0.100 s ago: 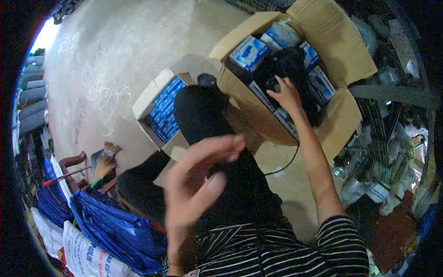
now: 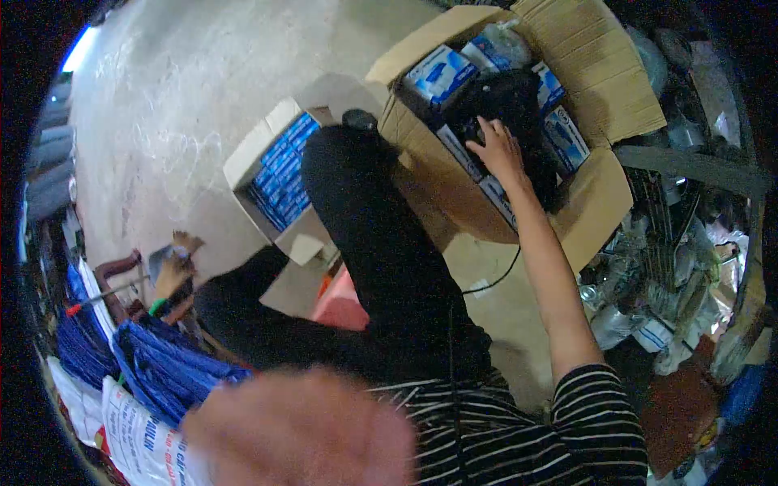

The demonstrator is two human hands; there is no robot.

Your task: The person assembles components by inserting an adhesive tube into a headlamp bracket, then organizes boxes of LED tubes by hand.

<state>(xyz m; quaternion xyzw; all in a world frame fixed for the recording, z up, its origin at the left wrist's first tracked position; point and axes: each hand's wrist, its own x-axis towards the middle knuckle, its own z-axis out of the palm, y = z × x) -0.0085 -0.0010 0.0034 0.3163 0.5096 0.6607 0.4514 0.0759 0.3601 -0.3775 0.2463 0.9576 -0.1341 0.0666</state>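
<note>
Inside the large cardboard box (image 2: 442, 186), my right hand (image 2: 500, 155) lies over a dark black bundle (image 2: 506, 101), fingers spread and touching its near side. The bundle looks like a black plastic bag. Around it stand blue-and-white product boxes (image 2: 440, 75) and a clear plastic bag (image 2: 509, 47) with something in it. My left hand (image 2: 304, 429) is close to the camera at the bottom, smeared by motion, and its fingers cannot be made out.
A smaller open carton (image 2: 285, 109) packed with blue-and-white boxes (image 2: 284, 174) stands left of my knee. Beneath my legs shows a pink stool (image 2: 344, 304). Blue tarpaulin (image 2: 166, 364) and a broom (image 2: 172, 275) lie at left. Plastic-wrapped goods (image 2: 624, 324) crowd the right.
My left hand has swung down toward the camera, uncovering my lap and the pink stool. My right hand stays on the black bundle. The view has shifted slightly.
</note>
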